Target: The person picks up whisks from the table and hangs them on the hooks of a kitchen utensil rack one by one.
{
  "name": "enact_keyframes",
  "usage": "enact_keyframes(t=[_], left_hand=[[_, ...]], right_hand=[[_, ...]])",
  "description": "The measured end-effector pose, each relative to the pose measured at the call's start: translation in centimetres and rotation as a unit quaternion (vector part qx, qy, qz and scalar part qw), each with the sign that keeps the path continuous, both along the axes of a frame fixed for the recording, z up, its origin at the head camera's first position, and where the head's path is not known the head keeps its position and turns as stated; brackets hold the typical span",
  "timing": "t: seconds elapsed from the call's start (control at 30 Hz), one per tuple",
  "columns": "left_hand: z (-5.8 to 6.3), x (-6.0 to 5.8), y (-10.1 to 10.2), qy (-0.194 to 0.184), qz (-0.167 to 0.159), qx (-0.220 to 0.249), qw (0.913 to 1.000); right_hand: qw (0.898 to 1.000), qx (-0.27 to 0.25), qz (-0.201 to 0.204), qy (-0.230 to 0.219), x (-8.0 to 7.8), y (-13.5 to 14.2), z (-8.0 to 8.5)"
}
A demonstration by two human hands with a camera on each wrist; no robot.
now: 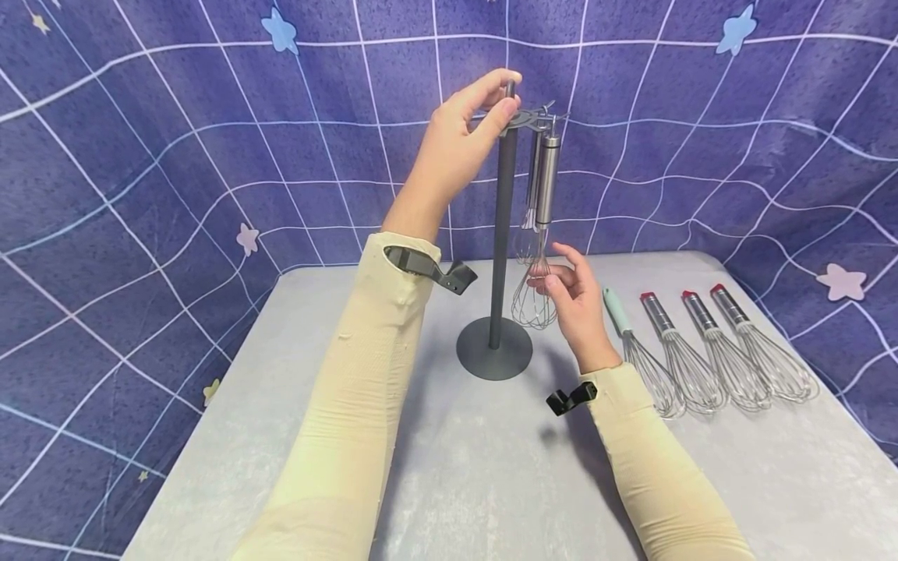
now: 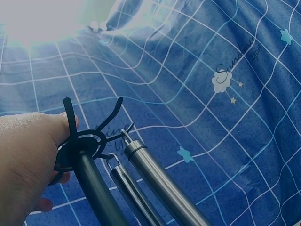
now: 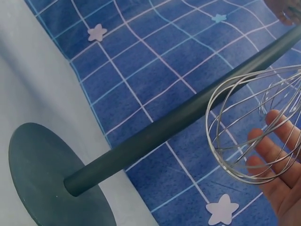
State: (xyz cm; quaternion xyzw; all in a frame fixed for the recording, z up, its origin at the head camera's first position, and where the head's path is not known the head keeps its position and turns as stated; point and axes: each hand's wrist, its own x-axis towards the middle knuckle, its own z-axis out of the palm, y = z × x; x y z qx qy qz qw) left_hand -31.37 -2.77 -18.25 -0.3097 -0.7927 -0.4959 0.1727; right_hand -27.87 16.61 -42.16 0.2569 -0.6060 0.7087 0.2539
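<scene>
A dark grey stand [image 1: 501, 241] with a round base stands upright, hooks spreading from its top. My left hand [image 1: 459, 128] grips that top, thumb at the hook ring [image 2: 91, 141] and a fingertip over the post's tip. From one hook hangs a steel whisk [image 1: 548, 179] by its handle loop, wires down. Beside it, partly hidden, a thinner steel-handled whisk [image 2: 134, 193] hangs from another hook. At the larger whisk's wires is my right hand [image 1: 578, 308], its fingertips [image 3: 261, 162] against the wire loops and its fingers loosely extended, not closed round them.
On the table's right lie a whisk with a mint-green handle [image 1: 616, 310] and three steel-handled whisks [image 1: 658, 313] with red ends, side by side. The grey tabletop [image 1: 491, 467] reaches back to a blue patterned curtain [image 1: 337, 156].
</scene>
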Motion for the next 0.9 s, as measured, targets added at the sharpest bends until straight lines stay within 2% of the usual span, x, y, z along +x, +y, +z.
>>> enact_keyframes(t=[0.63, 0.9], left_hand=[[-0.1, 0.0, 0.0, 0.007, 0.005, -0.002, 1.0], [-0.1, 0.0, 0.1, 0.007, 0.006, -0.003, 1.0]], right_hand=[[0.998, 0.004, -0.025, -0.061, -0.6, 0.6, -1.1], [0.996, 0.008, -0.041, -0.085, -0.6, 0.9, -1.1]])
